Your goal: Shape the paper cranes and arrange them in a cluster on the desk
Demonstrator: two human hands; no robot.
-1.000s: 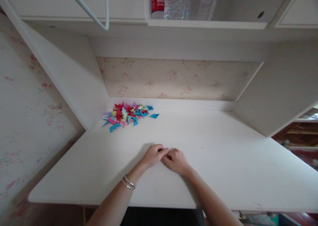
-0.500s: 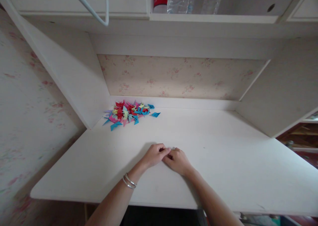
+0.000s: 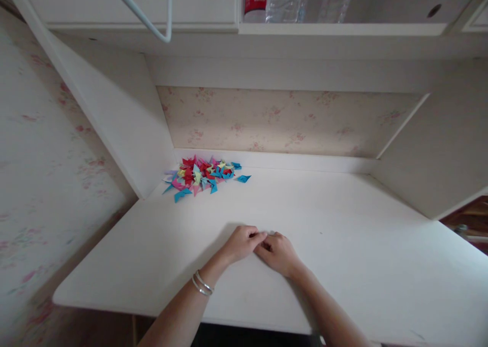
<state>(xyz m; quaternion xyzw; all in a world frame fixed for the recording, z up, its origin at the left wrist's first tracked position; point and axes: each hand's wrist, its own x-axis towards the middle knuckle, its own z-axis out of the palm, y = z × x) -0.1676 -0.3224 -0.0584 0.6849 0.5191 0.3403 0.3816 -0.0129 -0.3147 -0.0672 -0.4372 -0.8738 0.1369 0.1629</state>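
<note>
Heap (image 3: 202, 176) of small folded papers lay at the back left of the white desk (image 3: 290, 199), pieces overlapping at mixed angles, pointed tips sticking out; red, pink, blue, yellow, pale green, some lilac. One blue piece (image 3: 243, 179) lay apart, just right of it. Left hand (image 3: 242, 243) and right hand (image 3: 280, 253) touched each other, well apart from heap; whatever the curled fingers held was hidden.

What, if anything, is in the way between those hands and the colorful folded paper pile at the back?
Nothing visible is: from the left hand and right hand to the folded paper pile there is only white desktop. One blue piece lies just right of the pile, off that path.
</note>
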